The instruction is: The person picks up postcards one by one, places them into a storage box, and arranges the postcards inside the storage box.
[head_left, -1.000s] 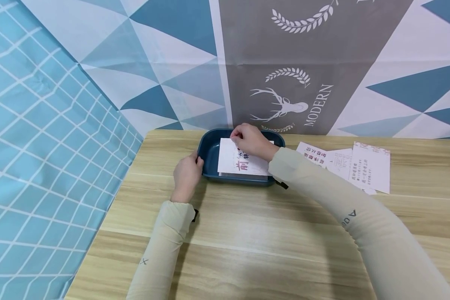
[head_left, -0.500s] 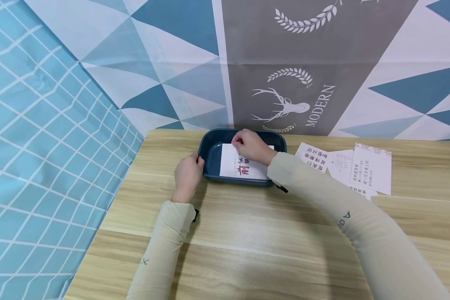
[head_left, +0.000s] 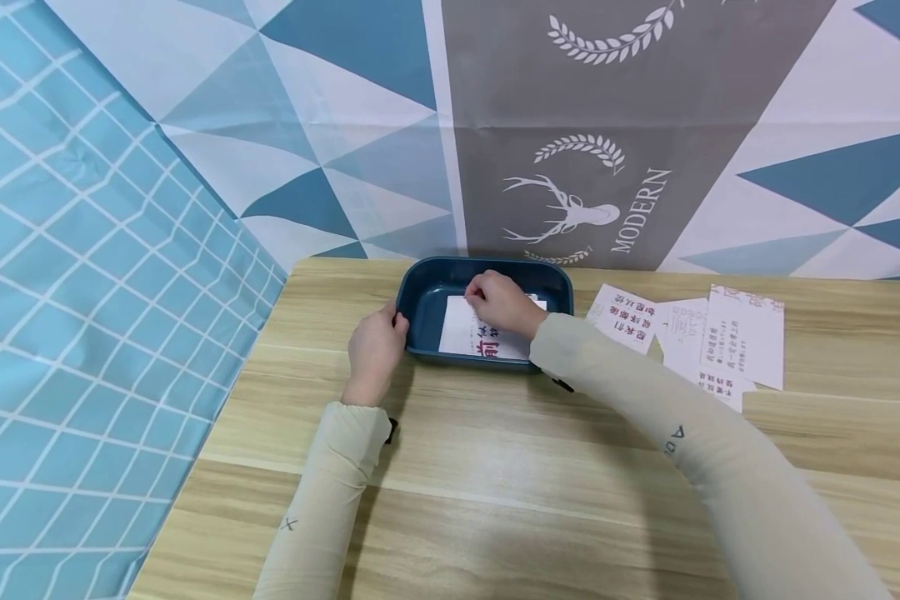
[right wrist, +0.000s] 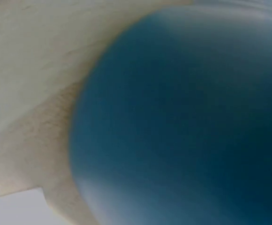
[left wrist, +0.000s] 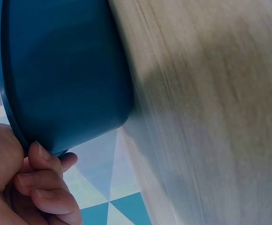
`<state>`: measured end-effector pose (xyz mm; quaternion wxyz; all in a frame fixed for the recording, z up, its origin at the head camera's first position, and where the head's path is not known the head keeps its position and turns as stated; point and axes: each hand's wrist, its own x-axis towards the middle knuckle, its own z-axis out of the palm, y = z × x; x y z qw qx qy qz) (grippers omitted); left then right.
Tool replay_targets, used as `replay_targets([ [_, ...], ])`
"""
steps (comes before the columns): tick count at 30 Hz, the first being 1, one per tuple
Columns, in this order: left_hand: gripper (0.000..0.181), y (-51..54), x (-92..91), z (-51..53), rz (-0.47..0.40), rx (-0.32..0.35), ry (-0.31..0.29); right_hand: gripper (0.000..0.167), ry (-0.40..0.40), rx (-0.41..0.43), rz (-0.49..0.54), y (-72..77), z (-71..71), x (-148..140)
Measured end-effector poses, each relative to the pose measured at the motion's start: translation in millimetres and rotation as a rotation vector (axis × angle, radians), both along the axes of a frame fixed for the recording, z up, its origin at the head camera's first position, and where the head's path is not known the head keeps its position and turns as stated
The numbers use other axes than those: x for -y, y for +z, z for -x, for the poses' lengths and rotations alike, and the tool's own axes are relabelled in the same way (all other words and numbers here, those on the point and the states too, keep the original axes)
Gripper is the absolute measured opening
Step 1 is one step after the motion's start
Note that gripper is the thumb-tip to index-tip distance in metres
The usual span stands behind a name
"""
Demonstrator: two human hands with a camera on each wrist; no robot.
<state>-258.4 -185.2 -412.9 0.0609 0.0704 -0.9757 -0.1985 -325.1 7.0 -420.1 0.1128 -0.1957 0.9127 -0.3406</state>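
A dark blue rectangular tray [head_left: 429, 302] with raised walls stands at the back of the table. My left hand [head_left: 377, 350] grips its left rim; the left wrist view shows the curled fingers [left wrist: 51, 180] against the tray's outer wall. Inside the tray lies a white card [head_left: 459, 327] printed with red and black characters. My right hand [head_left: 504, 304] is over the tray and pinches the card's far edge, covering part of it. In the right wrist view the tray wall [right wrist: 173, 117] fills most of the picture and the hand is out of sight.
Several printed white cards [head_left: 746, 337] overlap on the wooden table [head_left: 465, 483] to the right of the tray, partly behind the right sleeve. A patterned wall covering [head_left: 562, 150] rises directly behind the table's back edge, and a blue gridded sheet [head_left: 105, 317] hangs at the left.
My right hand has moved down and slightly nearer with the card, which now sits lower in the tray. The left hand keeps its place on the rim.
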Motion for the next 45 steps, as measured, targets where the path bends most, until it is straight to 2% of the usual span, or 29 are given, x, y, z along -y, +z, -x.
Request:
replay_targets([
  [8, 0.02, -1.1, 0.3, 0.3, 0.003, -0.012, -0.016, 0.023, 0.003, -0.03, -0.025, -4.3, -1.9, -1],
  [18, 0.019, 0.4, -0.6, 0.2, 0.007, -0.003, -0.012, 0.024, 0.01, 0.026, -0.055, -5.2, 0.1, -2],
  [26, 0.02, 0.2, 0.0, 0.4, 0.011, -0.008, -0.01, 0.024, 0.004, 0.033, -0.096, -11.2, 1.9, -1],
  [35, 0.021, 0.6, -0.4, 1.0, 0.017, -0.016, -0.018, 0.028, -0.008, 0.049, -0.125, -10.6, -1.7, -1],
  [45, 0.02, -0.6, 0.9, 0.9, 0.021, -0.015, -0.025, 0.02, 0.009, -0.006, -0.118, -10.6, -4.1, -3],
])
